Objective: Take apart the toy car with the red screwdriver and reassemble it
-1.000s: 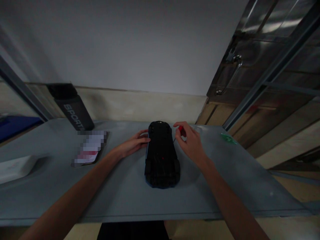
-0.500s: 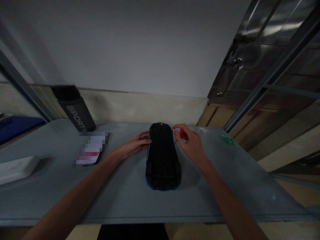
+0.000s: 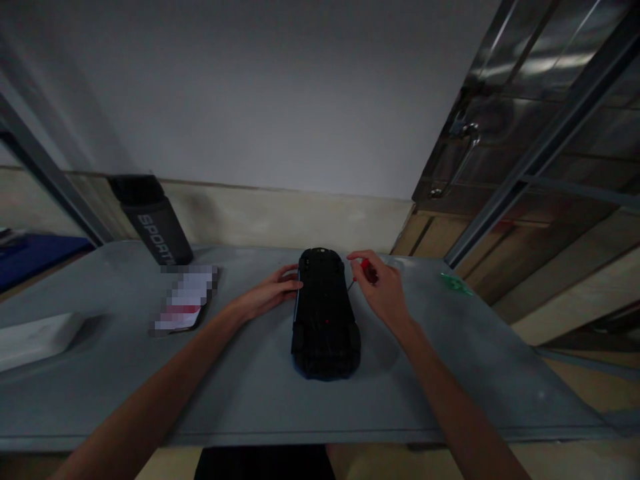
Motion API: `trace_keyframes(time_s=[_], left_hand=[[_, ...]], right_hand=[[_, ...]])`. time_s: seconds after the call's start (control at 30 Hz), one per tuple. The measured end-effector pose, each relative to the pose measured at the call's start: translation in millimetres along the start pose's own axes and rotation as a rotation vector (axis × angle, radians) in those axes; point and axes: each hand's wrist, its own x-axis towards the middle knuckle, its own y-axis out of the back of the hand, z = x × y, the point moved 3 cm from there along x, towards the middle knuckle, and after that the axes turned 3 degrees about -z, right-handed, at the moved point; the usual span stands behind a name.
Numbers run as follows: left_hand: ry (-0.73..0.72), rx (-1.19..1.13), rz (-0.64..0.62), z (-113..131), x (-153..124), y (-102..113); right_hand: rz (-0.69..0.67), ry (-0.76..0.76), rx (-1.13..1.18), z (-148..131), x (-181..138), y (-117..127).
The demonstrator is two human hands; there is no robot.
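A black toy car (image 3: 324, 313) lies upside down in the middle of the grey table (image 3: 250, 387), its underside up. My left hand (image 3: 270, 291) rests against the car's left side near the far end, fingers curled onto its edge. My right hand (image 3: 383, 288) is closed in a pinch on a small red-handled screwdriver (image 3: 365, 269), whose thin shaft points down toward the car's far right side.
A dark bottle (image 3: 153, 223) marked SPORT stands at the back left. A blurred card or packet (image 3: 185, 300) lies left of the car, a white box (image 3: 35, 337) at the far left edge. A small green piece (image 3: 455, 283) lies at the right. A metal door stands right.
Both hands stay almost where they were. The right hand has turned slightly with the screwdriver beside the car; the view has shifted a little.
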Motion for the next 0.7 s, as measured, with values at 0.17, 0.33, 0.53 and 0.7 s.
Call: trace_keyframes(time_s=[0.17, 0.33, 0.53, 0.7], left_hand=[[-0.012, 0.002, 0.002, -2.9, 1.7, 2.7], [-0.005, 0.012, 0.004, -3.2, 1.3, 2.7], [0.001, 0.002, -0.007, -4.5, 0.0, 4.1], [-0.006, 0.017, -0.032, -5.1, -1.2, 6.0]], right_hand=[[-0.032, -0.046, 0.039, -2.0, -1.2, 0.5], [-0.038, -0.085, 0.025, -1.9, -1.3, -1.4], [-0.014, -0.108, -0.009, 1.9, -0.8, -4.2], [-0.047, -0.075, -0.064, -3.3, -1.8, -1.1]])
